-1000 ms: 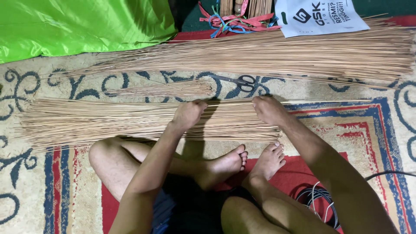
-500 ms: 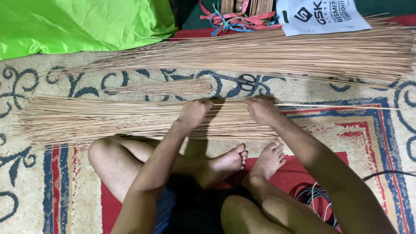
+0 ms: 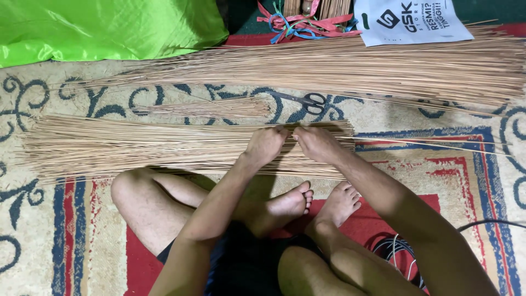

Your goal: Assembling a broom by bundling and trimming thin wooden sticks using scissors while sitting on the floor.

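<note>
the fingers of the left hand (image 3: 267, 143) are curled down on the near bundle of thin sticks (image 3: 137, 147), at its upper edge in the middle of the frame. the fingers of the right hand (image 3: 316, 142) are curled in the same way just beside them, and the tips of both hands almost meet. each hand seems to pinch some of the sticks, but how many it grips cannot be told, because the backs of the hands hide the fingertips.

the near bundle lies flat on the patterned carpet (image 3: 33, 230), across the left and middle part of the frame, right in front of the person's crossed legs. the two bare feet (image 3: 307, 205) rest just below it, on the red part of the carpet. one single stick (image 3: 438, 144) runs from under the right hand toward the right edge of the frame.

above the hands there is a small loose bunch of sticks (image 3: 219, 108), and beside it a pair of scissors (image 3: 307, 101) lies on the carpet. further up, a big long pile of sticks (image 3: 356, 68) goes across almost the whole width. in the upper left is a bright green cloth (image 3: 104, 27). at the top middle are coloured ribbons (image 3: 304, 24), and at the upper right a white plastic bag (image 3: 408, 22) with print. a dark cable (image 3: 487, 223) is at the lower right.
</note>
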